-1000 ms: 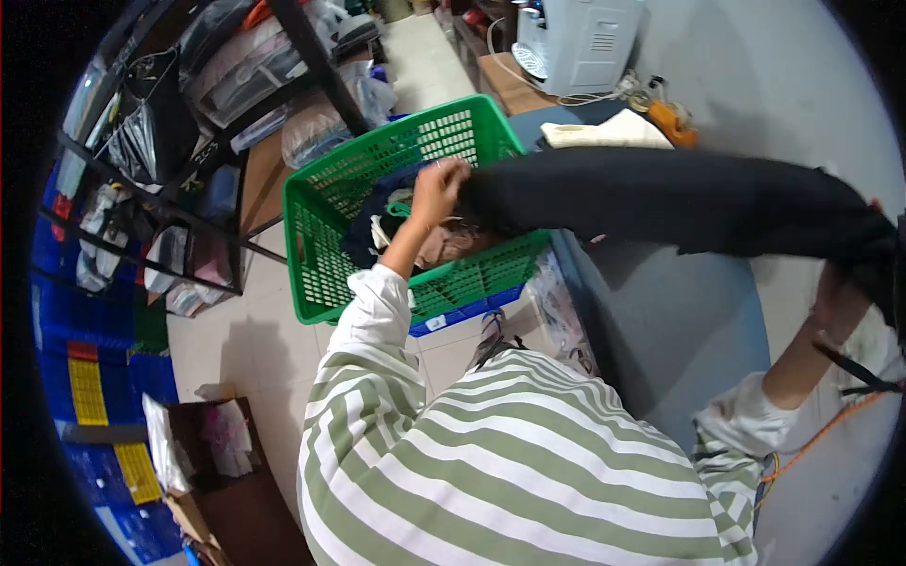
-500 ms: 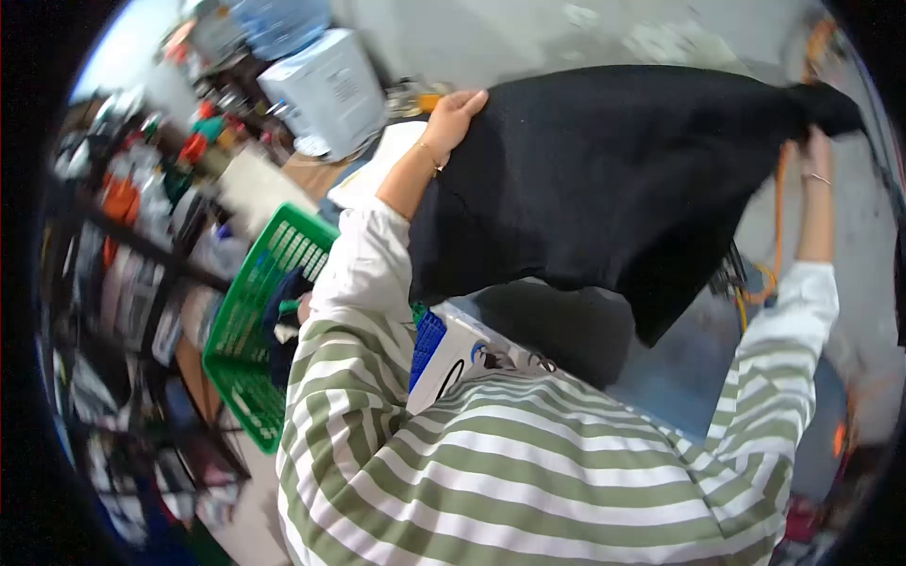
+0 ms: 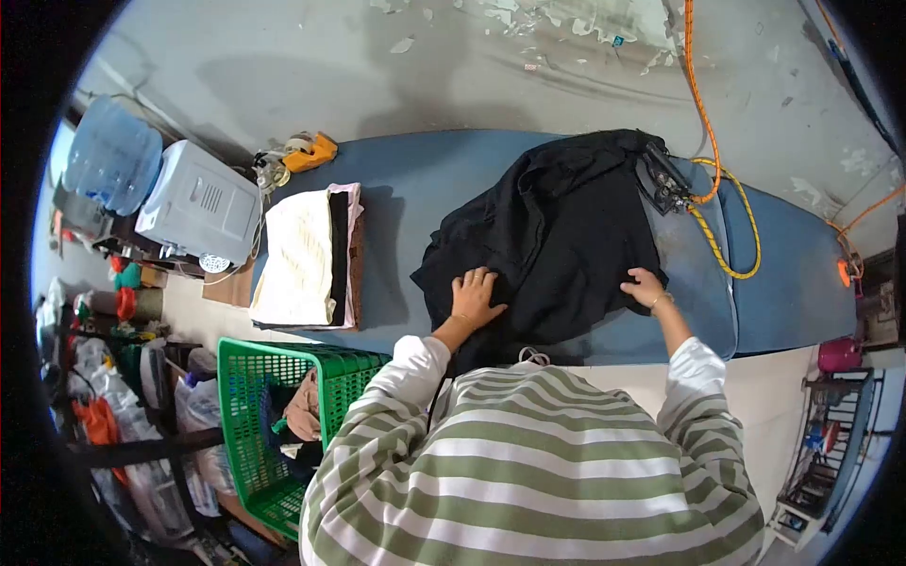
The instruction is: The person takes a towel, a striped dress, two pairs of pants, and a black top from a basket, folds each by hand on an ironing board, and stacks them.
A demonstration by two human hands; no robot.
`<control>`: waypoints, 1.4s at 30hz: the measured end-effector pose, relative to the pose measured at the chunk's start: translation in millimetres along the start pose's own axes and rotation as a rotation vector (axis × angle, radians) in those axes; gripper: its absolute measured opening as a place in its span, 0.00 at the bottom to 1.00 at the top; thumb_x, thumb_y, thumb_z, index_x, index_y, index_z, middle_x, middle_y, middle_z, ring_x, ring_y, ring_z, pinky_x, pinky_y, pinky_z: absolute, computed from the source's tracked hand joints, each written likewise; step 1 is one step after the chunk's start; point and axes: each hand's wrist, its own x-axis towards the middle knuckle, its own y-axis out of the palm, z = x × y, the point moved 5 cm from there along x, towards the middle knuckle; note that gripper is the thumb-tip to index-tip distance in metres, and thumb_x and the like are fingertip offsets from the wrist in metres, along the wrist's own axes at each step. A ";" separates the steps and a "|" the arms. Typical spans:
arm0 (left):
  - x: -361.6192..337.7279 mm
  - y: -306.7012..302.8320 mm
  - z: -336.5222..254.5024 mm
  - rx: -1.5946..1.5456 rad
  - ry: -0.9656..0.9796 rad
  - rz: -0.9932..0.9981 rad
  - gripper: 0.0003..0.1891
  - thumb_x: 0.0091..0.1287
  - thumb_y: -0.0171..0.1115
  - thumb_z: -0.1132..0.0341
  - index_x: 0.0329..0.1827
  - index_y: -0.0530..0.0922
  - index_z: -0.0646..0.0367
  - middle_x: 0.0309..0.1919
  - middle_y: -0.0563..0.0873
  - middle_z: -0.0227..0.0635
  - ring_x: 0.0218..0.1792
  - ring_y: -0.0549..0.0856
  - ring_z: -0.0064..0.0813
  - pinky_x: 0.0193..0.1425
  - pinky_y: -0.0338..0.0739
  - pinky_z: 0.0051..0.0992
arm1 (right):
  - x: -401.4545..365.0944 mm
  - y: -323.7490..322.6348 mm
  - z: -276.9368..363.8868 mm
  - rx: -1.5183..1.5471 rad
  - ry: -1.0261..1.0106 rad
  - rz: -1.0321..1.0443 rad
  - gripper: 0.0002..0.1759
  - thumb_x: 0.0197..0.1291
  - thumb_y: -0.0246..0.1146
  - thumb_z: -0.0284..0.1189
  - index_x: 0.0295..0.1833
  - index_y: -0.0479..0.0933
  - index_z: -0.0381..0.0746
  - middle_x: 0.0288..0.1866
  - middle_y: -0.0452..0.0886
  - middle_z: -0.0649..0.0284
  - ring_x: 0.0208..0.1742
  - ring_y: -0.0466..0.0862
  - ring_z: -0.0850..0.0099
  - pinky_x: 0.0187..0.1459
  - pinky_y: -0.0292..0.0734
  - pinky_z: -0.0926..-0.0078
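Observation:
A black garment point(image 3: 576, 236) lies spread, with folds in it, across the blue ironing table point(image 3: 425, 198). My left hand point(image 3: 472, 297) rests flat on its near left part, fingers spread. Near the garment's right edge, my right hand point(image 3: 645, 288) touches the cloth with fingers apart and slightly bent. An iron point(image 3: 665, 179) stands at the garment's far right corner, with an orange cord point(image 3: 696, 85) rising from it and a yellow hose point(image 3: 755, 236) looping to the right.
Left on the table lies a stack of folded clothes point(image 3: 302, 255), with an orange tape dispenser point(image 3: 313, 153) behind it. A green basket point(image 3: 236, 406) holding clothes stands at the near left. Beyond are a water dispenser point(image 3: 203, 203) and a crowded rack point(image 3: 123, 453).
The black garment, held up in both hands before, now lies on the table. Both hands have come down onto it, and the view has shifted to show more of the table.

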 end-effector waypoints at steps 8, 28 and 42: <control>92.9 -55.9 158.4 -0.918 -0.413 -0.646 0.12 0.65 0.51 0.66 0.28 0.77 0.64 0.24 0.80 0.39 0.30 0.79 0.35 0.36 0.73 0.34 | -5.6 25.0 -12.2 -0.217 0.164 -0.273 0.26 0.48 0.68 0.38 0.55 0.73 0.46 0.60 0.68 0.49 0.61 0.68 0.49 0.60 0.66 0.61; -53.2 -9.5 14.1 -0.408 -0.327 -0.168 0.29 0.41 0.65 0.75 0.53 0.76 0.50 0.40 0.84 0.43 0.43 0.82 0.45 0.48 0.76 0.37 | 49.6 -211.8 112.8 0.859 -0.104 0.238 0.27 0.57 0.66 0.37 0.56 0.70 0.32 0.49 0.79 0.61 0.48 0.79 0.71 0.47 0.74 0.75; 59.0 43.3 -184.2 -0.126 0.010 -0.016 0.28 0.54 0.65 0.61 0.60 0.70 0.50 0.60 0.70 0.37 0.63 0.67 0.41 0.58 0.68 0.40 | 205.7 -188.9 -3.0 -0.506 -0.352 -0.350 0.50 0.49 0.60 0.15 0.72 0.48 0.67 0.42 0.72 0.50 0.46 0.76 0.51 0.49 0.73 0.56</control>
